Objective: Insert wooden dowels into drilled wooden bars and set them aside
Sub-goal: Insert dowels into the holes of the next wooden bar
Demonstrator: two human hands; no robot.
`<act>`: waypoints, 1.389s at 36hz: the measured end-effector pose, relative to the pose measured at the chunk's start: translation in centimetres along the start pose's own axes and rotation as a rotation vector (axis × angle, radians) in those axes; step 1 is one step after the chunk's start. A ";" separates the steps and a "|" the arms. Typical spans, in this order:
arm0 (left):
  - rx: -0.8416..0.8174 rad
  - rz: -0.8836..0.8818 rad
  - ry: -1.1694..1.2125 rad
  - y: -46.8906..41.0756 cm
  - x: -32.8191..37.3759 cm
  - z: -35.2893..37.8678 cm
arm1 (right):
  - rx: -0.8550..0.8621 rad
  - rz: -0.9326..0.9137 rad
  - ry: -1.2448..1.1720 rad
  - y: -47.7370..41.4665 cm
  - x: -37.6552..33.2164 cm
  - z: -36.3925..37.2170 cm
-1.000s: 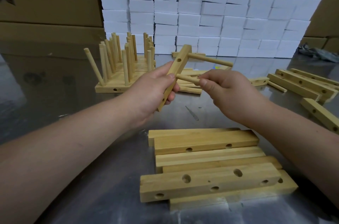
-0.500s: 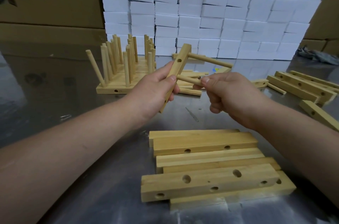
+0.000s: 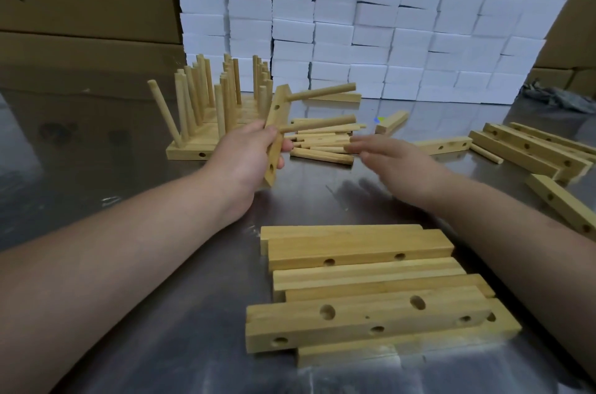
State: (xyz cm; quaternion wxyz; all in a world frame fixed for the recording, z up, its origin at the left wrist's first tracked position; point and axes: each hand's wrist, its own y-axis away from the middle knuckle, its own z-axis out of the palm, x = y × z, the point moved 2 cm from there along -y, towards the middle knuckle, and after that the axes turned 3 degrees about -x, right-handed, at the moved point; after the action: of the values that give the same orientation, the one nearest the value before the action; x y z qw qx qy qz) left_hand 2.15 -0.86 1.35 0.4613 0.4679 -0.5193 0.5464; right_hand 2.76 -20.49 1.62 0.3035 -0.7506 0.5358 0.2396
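1. Currently left hand [image 3: 245, 158] grips the drilled bar [image 3: 276, 122], tilted near upright above the table [image 3: 193, 361].
2. Upper dowel [image 3: 322, 92] and lower dowel [image 3: 319, 123] sit in the bar, pointing right.
3. Right hand [image 3: 396, 161] is flat, fingers straight, holding nothing. It's blurred, just beside the loose dowel pile [image 3: 322, 143]; contact unclear.
4. Finished bars [image 3: 206, 109] with upright dowels stand behind the left hand.
5. Bar stack [image 3: 371, 297] lies nearest the camera.

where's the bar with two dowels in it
Head view, left of centre: the left hand grips the bar, tilted, between the finished pegged bars and the loose dowels.
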 end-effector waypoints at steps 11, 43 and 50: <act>-0.012 -0.016 0.039 -0.1 -0.4 -0.1 | -0.001 -0.017 0.336 -0.2 0.3 0.1; -0.025 -0.089 0.155 0.3 0.4 0.6 | -0.046 -0.249 0.383 2.4 -4.1 -0.3; 0.052 -0.087 0.186 0.2 0.6 0.4 | -0.083 -0.273 0.403 3.4 -5.2 0.1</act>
State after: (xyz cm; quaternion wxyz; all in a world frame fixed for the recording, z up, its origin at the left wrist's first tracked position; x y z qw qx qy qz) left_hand 1.88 -1.21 1.88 0.5185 0.4492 -0.4393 0.5800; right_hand -2.06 -17.81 4.44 0.1887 -0.8605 0.4689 0.0637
